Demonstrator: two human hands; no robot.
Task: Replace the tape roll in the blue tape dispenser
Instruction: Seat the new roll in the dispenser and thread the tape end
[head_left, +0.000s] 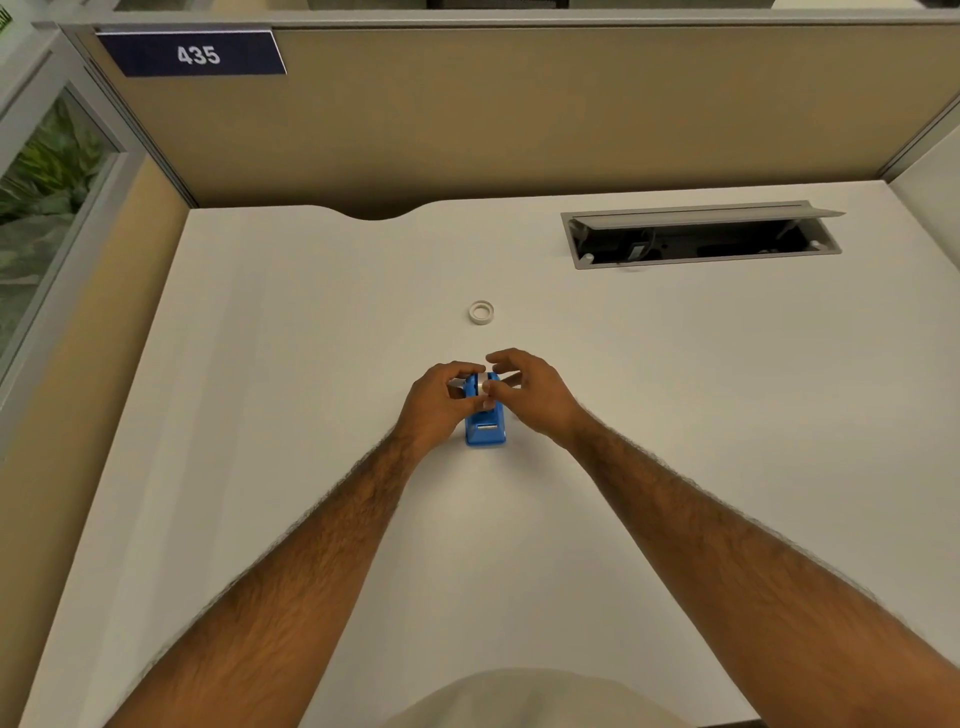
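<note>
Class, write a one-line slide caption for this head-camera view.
Both hands, left and right, work at the roll in a blue tape dispenser on a white desk; a spare tape roll lies beyond.

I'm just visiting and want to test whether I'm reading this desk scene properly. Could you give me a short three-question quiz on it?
1. True or false: the blue tape dispenser stands on the white desk between the left hand and the right hand.
2. Where does the loose white tape roll lie? A) inside the open cable tray B) flat on the desk beyond the hands C) in the left hand
3. What number is on the dark sign on the partition?

Key: 1 true; 2 B; 3 435.
</note>
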